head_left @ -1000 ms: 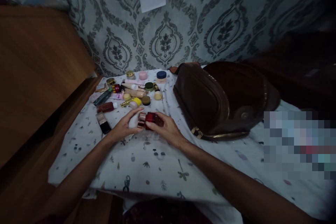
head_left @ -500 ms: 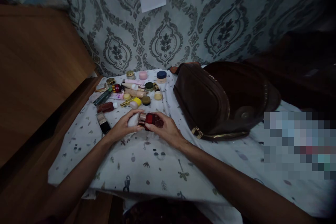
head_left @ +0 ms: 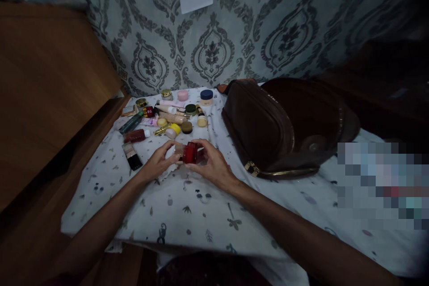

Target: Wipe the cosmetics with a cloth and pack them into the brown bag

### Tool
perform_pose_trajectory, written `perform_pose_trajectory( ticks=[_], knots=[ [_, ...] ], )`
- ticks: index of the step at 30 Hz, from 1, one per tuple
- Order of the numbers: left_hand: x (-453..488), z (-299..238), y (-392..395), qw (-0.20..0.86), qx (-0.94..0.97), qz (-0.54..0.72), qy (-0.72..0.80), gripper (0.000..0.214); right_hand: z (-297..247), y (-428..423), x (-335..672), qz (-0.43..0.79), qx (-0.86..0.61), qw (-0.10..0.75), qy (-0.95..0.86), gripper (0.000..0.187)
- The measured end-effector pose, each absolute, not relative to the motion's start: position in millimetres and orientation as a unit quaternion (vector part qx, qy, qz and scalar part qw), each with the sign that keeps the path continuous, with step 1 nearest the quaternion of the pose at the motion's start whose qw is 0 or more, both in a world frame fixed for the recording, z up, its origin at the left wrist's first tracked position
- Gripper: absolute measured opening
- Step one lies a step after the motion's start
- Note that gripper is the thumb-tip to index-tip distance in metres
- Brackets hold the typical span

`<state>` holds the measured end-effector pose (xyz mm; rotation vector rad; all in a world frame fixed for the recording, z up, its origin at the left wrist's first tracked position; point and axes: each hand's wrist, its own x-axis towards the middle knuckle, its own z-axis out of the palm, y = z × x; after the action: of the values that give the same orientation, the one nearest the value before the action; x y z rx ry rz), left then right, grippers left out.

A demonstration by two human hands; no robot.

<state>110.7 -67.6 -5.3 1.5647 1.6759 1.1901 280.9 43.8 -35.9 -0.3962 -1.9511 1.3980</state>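
Observation:
Between my hands, above the printed cloth, lies a small bottle (head_left: 190, 153) on its side, with a glossy red part and a shiny copper-coloured end. My left hand (head_left: 160, 161) grips the copper end, thumb in front. A crumpled white piece, perhaps a tissue, shows under its fingers. My right hand (head_left: 212, 161) pinches the red part between thumb and fingers. Nearest to my left hand is a flat brush-like item (head_left: 132, 156) with a black end, lying on the cloth. A dark red bottle (head_left: 134, 136) with a white cap lies just beyond it.
Several cosmetics crowd the back left of the cloth (head_left: 187, 223), among them a yellow-lidded jar (head_left: 173, 131), a blue-lidded jar (head_left: 206, 97) and a green tube (head_left: 131, 123). A large brown bag (head_left: 284, 129) stands at right. A wooden cabinet (head_left: 50, 98) rises at left.
The bottle has turned in my hands, so its red part now shows brighter and larger. My right fingers have shifted and opened slightly around it. Less of the white piece shows at my left hand.

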Motion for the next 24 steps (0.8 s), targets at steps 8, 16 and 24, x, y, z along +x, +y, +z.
perform_pose_trajectory(
  ticks=[8,16,24],
  knots=[
    [109,-4,-68,0.277,0.580,0.437,0.630,0.047,-34,44,282,0.538,-0.161,0.337,-0.755,0.055],
    [108,2,-71,0.270,0.598,0.413,0.631,0.060,-22,44,286,0.561,-0.203,0.288,-0.749,0.049],
    [109,-1,-70,0.252,0.590,0.437,0.630,0.071,-17,44,288,0.593,-0.199,0.267,-0.733,0.043]
  ],
)
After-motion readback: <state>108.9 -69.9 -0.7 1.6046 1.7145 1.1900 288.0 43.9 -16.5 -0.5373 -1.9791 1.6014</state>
